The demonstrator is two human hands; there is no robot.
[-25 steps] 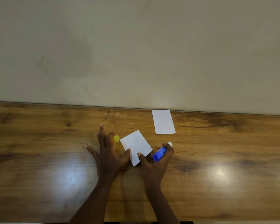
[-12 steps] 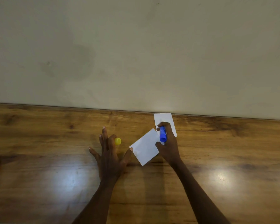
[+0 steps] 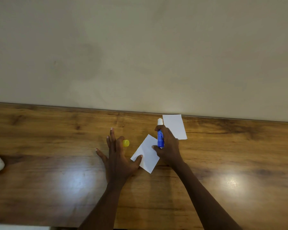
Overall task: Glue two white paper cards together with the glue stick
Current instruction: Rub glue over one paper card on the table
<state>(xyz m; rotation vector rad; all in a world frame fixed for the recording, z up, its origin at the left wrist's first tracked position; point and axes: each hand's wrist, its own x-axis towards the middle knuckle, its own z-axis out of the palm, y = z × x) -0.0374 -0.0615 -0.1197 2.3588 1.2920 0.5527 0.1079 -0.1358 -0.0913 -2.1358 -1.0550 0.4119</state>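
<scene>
Glue stick (image 3: 160,138) gripped by right hand (image 3: 170,147) beside far card (image 3: 175,126); left hand (image 3: 118,161) spread, thumb on near card (image 3: 147,155).

A wood-grain table (image 3: 40,188), smooth and glossy, throws back two bright patches of glare. The near card (image 3: 146,156) and the far card (image 3: 174,126), at one o'clock of it, are plain matt white paper. The blue glue stick (image 3: 160,138) and the yellow cap (image 3: 126,143), at nine o'clock of the near card, look like smooth plastic. The beige wall (image 3: 140,55) is matt and faintly mottled.
</scene>
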